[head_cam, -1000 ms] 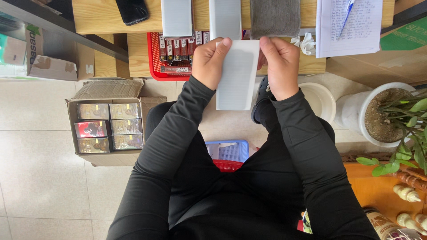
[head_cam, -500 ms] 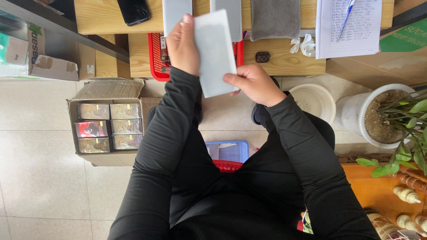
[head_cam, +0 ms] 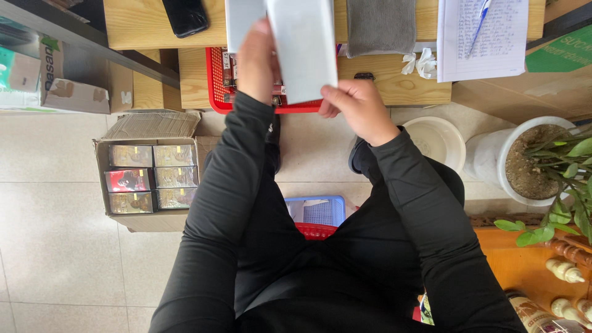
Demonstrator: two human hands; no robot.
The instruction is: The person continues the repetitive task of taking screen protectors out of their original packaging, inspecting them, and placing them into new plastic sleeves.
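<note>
Item: pale flat rectangular carton (head_cam: 303, 49), held upright above the red basket (head_cam: 217, 86). Your left hand (head_cam: 256, 61) clasps its left edge, fingers closed behind it; your right hand (head_cam: 354, 108) pinches its lower right corner. It looks light, fairly stiff and smooth, so grip the edges, not the faces, which would likely dent. The red basket holds small packets, partly hidden. Left of the basket, on the floor, an open cardboard box (head_cam: 145, 126) holds six glossy packs in two columns. Below the basket, a blue basket (head_cam: 320, 213) shows between your knees.
</note>
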